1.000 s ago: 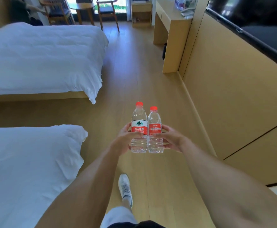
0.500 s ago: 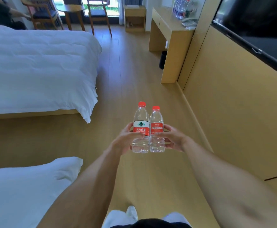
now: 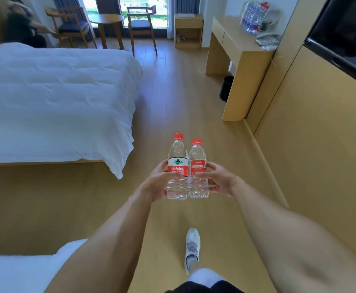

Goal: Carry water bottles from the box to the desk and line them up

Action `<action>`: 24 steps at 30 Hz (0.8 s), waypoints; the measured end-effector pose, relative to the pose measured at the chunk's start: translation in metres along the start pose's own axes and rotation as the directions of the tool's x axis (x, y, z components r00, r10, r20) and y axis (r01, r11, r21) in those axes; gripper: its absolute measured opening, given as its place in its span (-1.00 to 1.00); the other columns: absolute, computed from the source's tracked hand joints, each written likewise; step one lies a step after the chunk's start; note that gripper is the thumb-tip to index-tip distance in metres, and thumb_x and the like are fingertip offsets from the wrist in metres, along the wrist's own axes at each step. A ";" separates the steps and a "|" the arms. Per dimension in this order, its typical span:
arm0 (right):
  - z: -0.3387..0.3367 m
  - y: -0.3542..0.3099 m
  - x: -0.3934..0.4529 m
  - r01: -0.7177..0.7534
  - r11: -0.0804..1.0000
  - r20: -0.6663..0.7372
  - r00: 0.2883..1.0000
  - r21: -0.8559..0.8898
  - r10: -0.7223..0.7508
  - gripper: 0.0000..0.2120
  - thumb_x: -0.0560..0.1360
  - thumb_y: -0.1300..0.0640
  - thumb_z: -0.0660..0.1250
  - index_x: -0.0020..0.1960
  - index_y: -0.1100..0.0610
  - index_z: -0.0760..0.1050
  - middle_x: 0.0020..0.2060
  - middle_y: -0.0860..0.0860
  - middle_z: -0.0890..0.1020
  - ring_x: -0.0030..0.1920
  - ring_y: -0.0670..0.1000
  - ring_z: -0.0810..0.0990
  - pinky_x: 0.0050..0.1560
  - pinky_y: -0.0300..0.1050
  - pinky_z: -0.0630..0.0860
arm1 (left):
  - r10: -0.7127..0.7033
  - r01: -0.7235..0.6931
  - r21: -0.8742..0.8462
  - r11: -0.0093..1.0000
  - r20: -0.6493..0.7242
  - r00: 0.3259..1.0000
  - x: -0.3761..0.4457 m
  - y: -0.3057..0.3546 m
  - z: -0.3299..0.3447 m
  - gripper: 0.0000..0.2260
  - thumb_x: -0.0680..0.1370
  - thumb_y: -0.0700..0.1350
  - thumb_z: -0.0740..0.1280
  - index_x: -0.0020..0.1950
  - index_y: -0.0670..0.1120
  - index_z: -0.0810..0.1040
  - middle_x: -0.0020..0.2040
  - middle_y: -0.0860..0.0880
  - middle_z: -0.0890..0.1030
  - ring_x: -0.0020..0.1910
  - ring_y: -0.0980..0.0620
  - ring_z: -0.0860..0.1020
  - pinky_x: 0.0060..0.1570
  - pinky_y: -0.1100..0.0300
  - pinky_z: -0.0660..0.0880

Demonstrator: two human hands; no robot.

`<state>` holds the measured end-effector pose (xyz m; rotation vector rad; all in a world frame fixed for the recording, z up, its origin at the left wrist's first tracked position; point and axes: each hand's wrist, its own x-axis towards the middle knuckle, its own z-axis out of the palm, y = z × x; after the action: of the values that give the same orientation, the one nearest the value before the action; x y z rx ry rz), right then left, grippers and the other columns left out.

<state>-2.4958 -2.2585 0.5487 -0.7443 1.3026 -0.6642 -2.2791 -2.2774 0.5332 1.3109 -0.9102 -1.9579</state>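
Two clear water bottles with red caps and red labels stand upright side by side, held out in front of me over the wooden floor. My left hand (image 3: 155, 183) grips the taller bottle (image 3: 178, 166). My right hand (image 3: 218, 180) grips the shorter bottle (image 3: 197, 168). The two bottles touch each other. Far ahead on the right stands the light wooden desk (image 3: 234, 42), with several bottles (image 3: 255, 16) standing at its far end against the wall. The box is not in view.
A white bed (image 3: 54, 98) fills the left, and a second bed's corner (image 3: 25, 269) lies near left. A black bin (image 3: 226, 88) sits under the desk. A phone (image 3: 267, 39) rests on the desk. A round table and chairs (image 3: 107, 20) stand by the window. A person (image 3: 20, 28) sits far left.
I have walked forward along the floor: the desk and far bed are closer, the near bed has slid behind. Both hands keep the same hold on the bottles.
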 end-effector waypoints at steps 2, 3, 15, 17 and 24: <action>-0.007 -0.021 0.033 0.008 1.000 0.026 1.000 -0.003 -0.008 -0.44 0.44 0.31 0.49 0.37 0.06 0.42 0.16 0.19 0.66 0.02 0.15 0.64 0.30 0.21 0.50 | 0.000 0.000 0.001 1.000 -0.026 1.000 0.030 0.020 -0.006 -0.41 0.46 -0.40 0.44 0.39 0.04 0.43 0.18 -0.18 0.64 0.04 -0.17 0.70 -0.11 -0.12 0.65; -0.011 -0.032 0.048 0.008 1.000 0.038 0.999 -0.004 -0.008 -0.46 0.45 0.31 0.48 0.37 0.06 0.42 0.14 0.18 0.66 -0.01 0.14 0.65 0.28 0.19 0.50 | -0.002 0.002 0.000 1.000 -0.035 0.999 0.045 0.030 -0.008 -0.41 0.46 -0.39 0.44 0.39 0.04 0.43 0.18 -0.17 0.64 0.03 -0.16 0.70 -0.12 -0.11 0.65; -0.065 -0.178 0.196 0.027 0.999 0.094 0.995 -0.025 -0.024 -0.46 0.42 0.32 0.50 0.32 0.05 0.44 0.07 0.14 0.69 -0.03 0.12 0.67 0.19 0.15 0.58 | 0.043 -0.046 -0.030 0.998 -0.113 0.993 0.198 0.160 -0.011 -0.33 0.42 -0.37 0.49 0.43 0.05 0.39 0.21 -0.18 0.61 0.07 -0.18 0.68 -0.03 -0.24 0.64; -0.073 -0.200 0.215 0.042 0.999 0.090 0.995 -0.013 -0.040 -0.47 0.42 0.33 0.50 0.31 0.04 0.45 0.12 0.16 0.68 0.01 0.13 0.66 0.23 0.17 0.55 | 0.062 -0.065 -0.026 0.998 -0.107 0.992 0.221 0.180 -0.011 -0.33 0.42 -0.36 0.49 0.44 0.05 0.39 0.22 -0.18 0.60 0.11 -0.20 0.67 -0.01 -0.25 0.63; -0.090 -0.261 0.287 0.074 0.997 0.026 0.997 0.002 -0.074 -0.45 0.43 0.34 0.48 0.34 0.05 0.43 0.17 0.17 0.65 0.08 0.15 0.65 0.27 0.21 0.52 | 0.097 -0.099 -0.025 0.995 -0.062 0.993 0.310 0.240 -0.023 -0.35 0.45 -0.34 0.48 0.45 0.04 0.36 0.24 -0.18 0.57 0.12 -0.20 0.65 -0.09 -0.16 0.65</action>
<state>-2.5465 -2.6530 0.5760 -0.8009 1.2563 -0.7119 -2.3329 -2.6656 0.5584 1.2784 -0.8971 -1.8393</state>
